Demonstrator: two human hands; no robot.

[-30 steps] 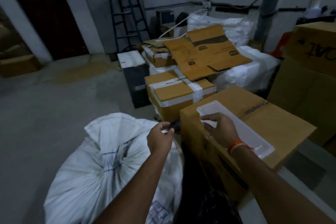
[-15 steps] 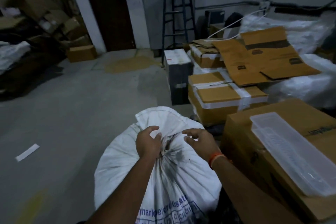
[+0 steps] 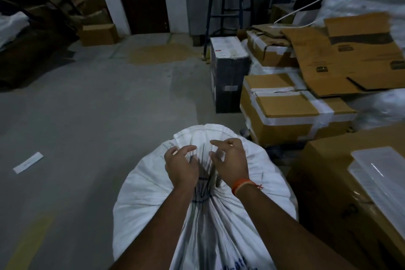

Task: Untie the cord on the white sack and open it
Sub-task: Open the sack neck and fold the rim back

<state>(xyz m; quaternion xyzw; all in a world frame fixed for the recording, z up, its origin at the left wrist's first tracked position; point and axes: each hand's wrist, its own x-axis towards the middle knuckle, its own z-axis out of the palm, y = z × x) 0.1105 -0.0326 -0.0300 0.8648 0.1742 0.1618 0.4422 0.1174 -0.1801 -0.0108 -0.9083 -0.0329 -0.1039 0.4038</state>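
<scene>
Hands flank the gathered neck of the white sack point(image 3: 153, 195) at lower centre: left hand point(image 3: 180, 165) and right hand point(image 3: 230, 161), fingers loosely curled, gripping nothing. Next, probably, finding the cord, unseen here.

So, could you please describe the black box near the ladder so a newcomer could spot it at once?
Find the blue stepladder against the back wall. At its foot, left of the taped cardboard boxes, stands the black box. It is the only dark carton there, upright, with a white top.
</scene>
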